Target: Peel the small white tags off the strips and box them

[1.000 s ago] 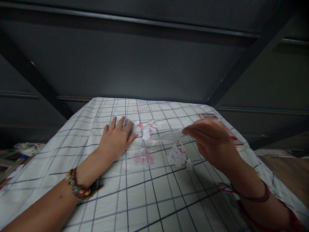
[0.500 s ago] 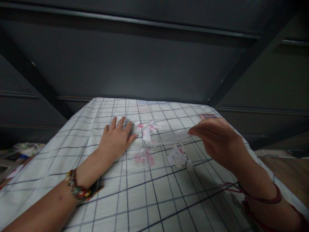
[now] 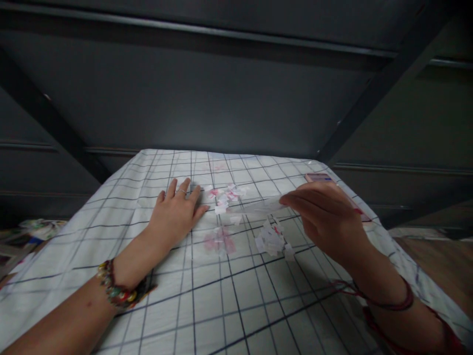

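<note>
L hand flat, palm down, fingers spread, thumb out; L arm slants in from bottom L. R hand raised, fingertips pinched tog., R arm from bottom R.

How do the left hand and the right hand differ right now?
The left hand lies palm down on the cloth; the right hand is raised above it. The left hand's fingers are spread; the right hand's pinch a thin, pale sheet. Both wear something at the wrist.
</note>
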A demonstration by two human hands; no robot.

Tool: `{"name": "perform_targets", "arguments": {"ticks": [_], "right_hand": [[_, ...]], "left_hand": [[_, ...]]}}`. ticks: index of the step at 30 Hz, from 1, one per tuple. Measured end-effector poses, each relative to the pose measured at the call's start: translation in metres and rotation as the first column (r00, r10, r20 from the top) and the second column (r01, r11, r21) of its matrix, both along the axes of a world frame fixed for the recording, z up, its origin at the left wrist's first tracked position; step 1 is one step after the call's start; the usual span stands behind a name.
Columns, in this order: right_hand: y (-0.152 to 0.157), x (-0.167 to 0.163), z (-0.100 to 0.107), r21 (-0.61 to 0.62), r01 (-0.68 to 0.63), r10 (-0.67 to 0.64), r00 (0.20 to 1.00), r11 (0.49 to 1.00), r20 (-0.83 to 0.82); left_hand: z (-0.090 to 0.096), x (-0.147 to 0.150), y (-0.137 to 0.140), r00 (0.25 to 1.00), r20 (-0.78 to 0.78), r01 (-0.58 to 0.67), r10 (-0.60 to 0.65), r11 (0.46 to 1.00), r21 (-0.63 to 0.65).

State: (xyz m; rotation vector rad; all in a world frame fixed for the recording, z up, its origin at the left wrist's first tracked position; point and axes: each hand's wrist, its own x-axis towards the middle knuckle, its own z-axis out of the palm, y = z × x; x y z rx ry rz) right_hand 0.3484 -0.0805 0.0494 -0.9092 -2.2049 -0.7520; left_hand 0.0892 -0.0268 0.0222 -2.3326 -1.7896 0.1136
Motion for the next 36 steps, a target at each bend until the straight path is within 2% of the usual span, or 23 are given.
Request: {"name": "perform_targets", "arguments": {"ticks": [6, 14, 19, 22, 26, 29, 32, 36], "right_hand": [[0.000, 0.013, 0.004, -0.058, -0.048, 0.048, 0.999, 0.997, 0.000], [0.002, 0.017, 0.003, -0.073, -0.064, 0.062, 0.997, 0.995, -0.037], [0.003, 0.030, 0.006, -0.148, -0.036, 0.027, 0.998, 0.988, -0.063], [0.003, 0.036, 0.007, -0.137, -0.007, -0.005, 0.996, 0.991, -0.087], [0.003, 0.038, 0.009, -0.161, -0.018, 0.012, 0.999, 0.987, -0.042], [0.003, 0.036, 0.009, -0.117, 0.020, -0.027, 0.998, 0.993, -0.055], [0.003, 0.025, 0.005, -0.013, 0.053, -0.054, 0.996, 0.998, -0.077], [0.005, 0.003, -0.002, 0.079, 0.022, -0.019, 0.999, 0.997, -0.027]], "left_hand": [[-0.001, -0.001, 0.001, 1.000, -0.001, 0.004, -0.004, 1.000, 0.003], [-0.001, 0.000, 0.000, 1.000, 0.017, 0.014, -0.015, 1.000, 0.008], [0.000, 0.000, 0.000, 1.000, 0.014, 0.008, -0.008, 1.000, 0.003], [0.000, 0.000, -0.001, 1.000, 0.020, 0.019, -0.019, 1.000, 0.005], [0.001, 0.000, -0.001, 1.000, 0.017, 0.016, -0.016, 1.000, 0.006], [0.001, 0.000, 0.000, 1.000, 0.013, 0.012, -0.012, 1.000, 0.004], [0.001, 0.000, 0.000, 1.000, 0.013, 0.014, -0.014, 1.000, 0.003], [0.002, 0.000, -0.001, 1.000, 0.014, 0.016, -0.016, 1.000, 0.001]]}}
